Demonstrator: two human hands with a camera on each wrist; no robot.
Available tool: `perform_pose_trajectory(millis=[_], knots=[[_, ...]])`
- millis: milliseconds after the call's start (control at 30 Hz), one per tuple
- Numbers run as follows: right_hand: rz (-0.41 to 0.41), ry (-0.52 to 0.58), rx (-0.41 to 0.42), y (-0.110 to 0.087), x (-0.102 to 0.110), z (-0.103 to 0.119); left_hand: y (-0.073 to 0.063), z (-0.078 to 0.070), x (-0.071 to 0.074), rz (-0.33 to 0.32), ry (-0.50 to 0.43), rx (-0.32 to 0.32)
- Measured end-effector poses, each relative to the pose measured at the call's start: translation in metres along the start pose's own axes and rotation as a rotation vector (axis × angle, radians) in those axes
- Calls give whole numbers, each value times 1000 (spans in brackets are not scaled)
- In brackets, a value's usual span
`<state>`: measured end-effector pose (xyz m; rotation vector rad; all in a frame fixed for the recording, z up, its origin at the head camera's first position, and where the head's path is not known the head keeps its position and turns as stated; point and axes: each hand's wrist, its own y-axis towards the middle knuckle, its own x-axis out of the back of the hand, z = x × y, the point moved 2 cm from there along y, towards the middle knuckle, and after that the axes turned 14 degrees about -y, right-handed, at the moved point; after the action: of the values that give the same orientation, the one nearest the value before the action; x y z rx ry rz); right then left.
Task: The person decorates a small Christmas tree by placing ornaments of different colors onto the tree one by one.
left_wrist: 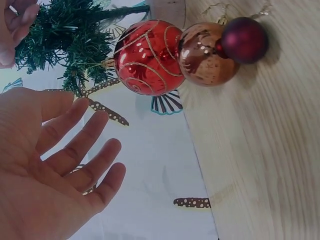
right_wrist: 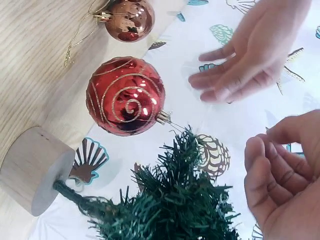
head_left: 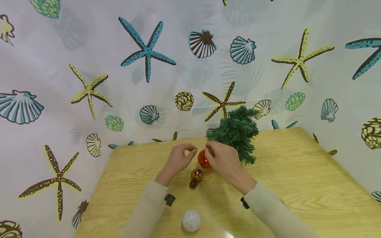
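Note:
A shiny red bauble (right_wrist: 125, 96) with gold glitter swirls hangs by its thread at a branch tip of a small artificial Christmas tree (right_wrist: 170, 205). The tree has a round wooden base (right_wrist: 37, 167). To the bauble's left in the head view is my left hand (head_left: 180, 157), its fingers relaxed and apart from it; the left wrist view shows an empty palm. My right hand (right_wrist: 285, 180) is beside the branches, fingers loosely bent with the thumb close to the index finger, nothing visible between them. In the head view this hand (head_left: 224, 160) partly hides the bauble.
A copper-coloured bauble (head_left: 196, 175) and a small dark red bauble (head_left: 193, 184) lie together on the wooden table (head_left: 134, 185), in front of the tree. Nearer to me is a white speckled ball (head_left: 191, 220). A curtain (head_left: 166, 76) with shells and starfish stands behind the table.

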<state>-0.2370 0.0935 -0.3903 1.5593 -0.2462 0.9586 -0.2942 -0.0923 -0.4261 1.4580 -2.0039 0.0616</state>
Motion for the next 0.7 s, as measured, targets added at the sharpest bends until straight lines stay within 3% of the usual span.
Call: perform_pose_trajectory(millis=[167, 333, 700], knots=[[-27, 178, 79, -4, 6, -5, -11, 5, 1, 39, 9, 38], [-29, 318, 90, -9, 9, -13, -21, 10, -4, 105, 15, 58], [-16, 431, 51, -22, 10, -27, -30, 14, -12, 185, 22, 109]])
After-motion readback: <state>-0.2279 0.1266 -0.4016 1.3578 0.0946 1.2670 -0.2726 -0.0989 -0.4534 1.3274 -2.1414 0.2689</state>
